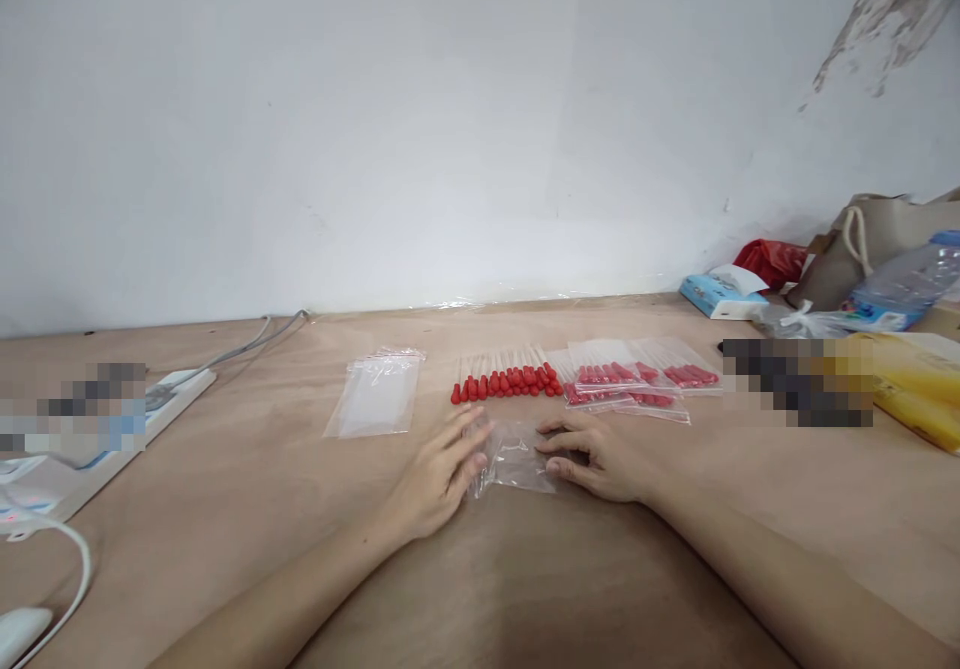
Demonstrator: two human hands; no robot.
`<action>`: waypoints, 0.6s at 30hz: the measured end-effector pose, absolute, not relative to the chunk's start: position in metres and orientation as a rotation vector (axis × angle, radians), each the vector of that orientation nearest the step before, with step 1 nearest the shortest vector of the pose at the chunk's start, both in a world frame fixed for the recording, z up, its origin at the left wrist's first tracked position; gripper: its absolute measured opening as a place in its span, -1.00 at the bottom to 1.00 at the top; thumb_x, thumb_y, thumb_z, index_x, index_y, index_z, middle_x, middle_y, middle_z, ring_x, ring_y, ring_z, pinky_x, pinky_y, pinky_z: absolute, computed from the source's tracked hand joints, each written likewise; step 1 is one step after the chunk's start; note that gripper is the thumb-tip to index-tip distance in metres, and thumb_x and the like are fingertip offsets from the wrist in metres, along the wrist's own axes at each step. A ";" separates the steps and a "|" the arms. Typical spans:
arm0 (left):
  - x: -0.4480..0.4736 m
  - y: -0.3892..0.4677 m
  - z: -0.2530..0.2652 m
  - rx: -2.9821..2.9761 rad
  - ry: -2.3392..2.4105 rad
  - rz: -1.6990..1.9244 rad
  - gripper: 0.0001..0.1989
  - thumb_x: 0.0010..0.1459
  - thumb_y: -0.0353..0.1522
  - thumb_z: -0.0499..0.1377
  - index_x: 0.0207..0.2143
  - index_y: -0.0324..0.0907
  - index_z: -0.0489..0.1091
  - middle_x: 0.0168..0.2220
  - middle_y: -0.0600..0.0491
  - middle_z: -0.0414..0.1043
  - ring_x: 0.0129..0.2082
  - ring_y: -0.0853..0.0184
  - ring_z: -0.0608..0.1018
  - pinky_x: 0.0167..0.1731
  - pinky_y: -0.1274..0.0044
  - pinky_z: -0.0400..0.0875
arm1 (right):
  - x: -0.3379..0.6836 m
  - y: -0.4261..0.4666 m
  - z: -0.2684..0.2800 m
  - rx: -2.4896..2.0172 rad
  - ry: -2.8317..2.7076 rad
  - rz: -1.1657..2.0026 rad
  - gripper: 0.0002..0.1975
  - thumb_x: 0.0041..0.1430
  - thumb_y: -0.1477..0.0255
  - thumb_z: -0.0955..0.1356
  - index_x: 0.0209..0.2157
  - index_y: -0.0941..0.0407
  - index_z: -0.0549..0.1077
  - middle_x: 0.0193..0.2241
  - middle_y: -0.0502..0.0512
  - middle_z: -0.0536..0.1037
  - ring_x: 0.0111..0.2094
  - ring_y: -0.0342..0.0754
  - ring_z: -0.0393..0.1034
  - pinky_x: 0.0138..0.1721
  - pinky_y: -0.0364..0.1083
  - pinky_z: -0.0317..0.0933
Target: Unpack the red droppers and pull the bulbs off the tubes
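Note:
A clear plastic bag (517, 461) lies crinkled on the table between my two hands. My left hand (444, 471) rests at its left edge, fingers apart and touching the film. At the right edge is my right hand (600, 461), its fingers slightly bent and spread, fingertips on the bag. Just beyond them lies a row of droppers (510, 381) with red bulbs toward me and thin clear stems pointing away. To their right, filled clear bags of red-bulbed droppers (637, 379) overlap in a pile. Flat clear zip bags (379, 394) are stacked on the left.
A white power strip (176, 399) with cables lies on the left. At the far right are a blue tissue pack (721, 294), a red bag (772, 262), a plastic bottle (911, 284) and a yellow bag (919, 389). A wall (420, 129) closes off the back.

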State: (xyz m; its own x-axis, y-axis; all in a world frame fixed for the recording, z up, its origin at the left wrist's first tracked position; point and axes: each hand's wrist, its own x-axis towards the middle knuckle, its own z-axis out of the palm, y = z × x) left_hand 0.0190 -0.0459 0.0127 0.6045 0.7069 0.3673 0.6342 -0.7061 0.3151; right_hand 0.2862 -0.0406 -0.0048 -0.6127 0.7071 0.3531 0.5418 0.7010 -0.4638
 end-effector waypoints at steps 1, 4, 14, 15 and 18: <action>0.017 -0.049 0.011 2.717 1.110 0.587 -0.58 0.22 -0.31 -0.08 0.13 -0.04 0.06 0.20 0.01 -0.02 0.19 0.25 0.07 0.12 0.29 0.03 | 0.285 -0.041 -0.004 -0.971 -2.386 0.411 -0.68 0.10 0.23 0.26 -0.15 0.07 0.44 -0.11 0.18 0.39 -0.10 -0.03 0.28 -0.07 -0.02 0.18; 0.006 -0.048 0.007 2.769 1.120 0.324 -0.51 0.20 -0.22 -0.07 0.17 0.05 -0.10 0.23 0.01 -0.15 0.21 0.17 -0.04 0.12 0.14 -0.15 | 0.286 -0.043 0.000 -1.005 -2.412 0.389 -0.60 0.06 0.18 0.29 -0.08 0.04 0.40 -0.08 0.16 0.38 -0.07 -0.01 0.27 -0.05 -0.01 0.17; -0.008 -0.037 0.017 2.577 1.078 0.501 -0.53 0.09 -0.21 0.09 0.08 0.02 0.16 0.17 -0.03 0.06 0.16 0.16 0.12 0.09 0.18 -0.01 | 0.296 -0.043 0.012 -1.039 -2.511 0.459 -0.55 0.06 0.18 0.28 0.00 0.00 0.31 0.01 0.11 0.33 0.00 0.00 0.24 -0.01 -0.01 0.15; -0.004 -0.036 0.017 2.507 1.094 0.613 -0.57 0.09 -0.23 0.10 0.04 -0.02 0.22 0.12 -0.05 0.14 0.12 0.18 0.20 0.07 0.24 0.09 | 0.295 -0.044 0.011 -1.033 -2.506 0.455 -0.56 0.07 0.19 0.28 -0.01 0.00 0.33 0.01 0.11 0.33 -0.01 -0.01 0.24 -0.01 -0.02 0.16; 0.009 -0.027 0.017 2.343 1.148 0.786 -0.68 0.08 -0.24 0.10 -0.10 -0.10 0.34 -0.05 -0.04 0.33 -0.06 0.26 0.39 -0.06 0.39 0.27 | 0.294 -0.041 0.008 -0.966 -2.472 0.443 -0.57 0.03 0.19 0.31 -0.05 0.03 0.37 -0.04 0.11 0.38 -0.06 -0.03 0.28 -0.05 -0.05 0.18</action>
